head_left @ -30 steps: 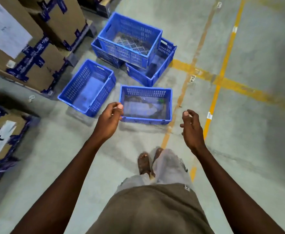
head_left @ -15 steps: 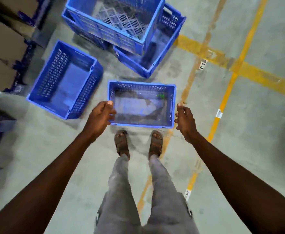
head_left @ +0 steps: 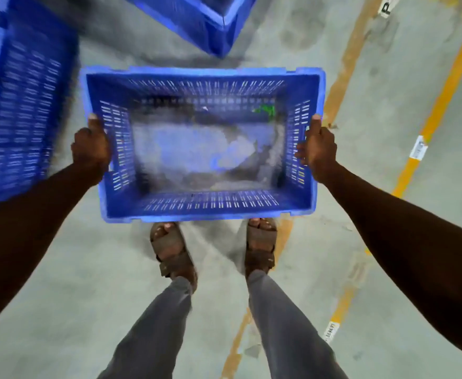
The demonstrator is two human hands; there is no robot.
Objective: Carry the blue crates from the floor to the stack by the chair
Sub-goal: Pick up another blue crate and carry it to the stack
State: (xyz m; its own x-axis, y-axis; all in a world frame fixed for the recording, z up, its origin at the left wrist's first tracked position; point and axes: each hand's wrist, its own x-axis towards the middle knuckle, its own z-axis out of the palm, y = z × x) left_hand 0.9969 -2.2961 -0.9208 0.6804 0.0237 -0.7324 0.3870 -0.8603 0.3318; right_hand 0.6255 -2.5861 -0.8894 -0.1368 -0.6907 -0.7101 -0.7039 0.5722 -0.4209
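Above the sandalled feet, both hands — left [head_left: 91, 149], right [head_left: 318, 149] — grip the blue crate [head_left: 205, 203], fingers curled round its side rims.

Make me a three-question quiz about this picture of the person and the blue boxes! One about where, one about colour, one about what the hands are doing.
1. Where is the blue slotted plastic crate that both hands touch?
A. straight ahead of the two sandalled feet
B. behind the person
C. on a shelf

2. What colour are the painted lines on the grey concrete floor?
A. red
B. yellow-orange
C. white

3. What are the left hand and right hand doing?
A. hanging free
B. gripping the crate's two short ends
C. pointing

Answers: 1 A, the near rim sits just above the toes. 2 B, the yellow-orange floor line runs on the right. 3 B, one hand wraps each end wall.
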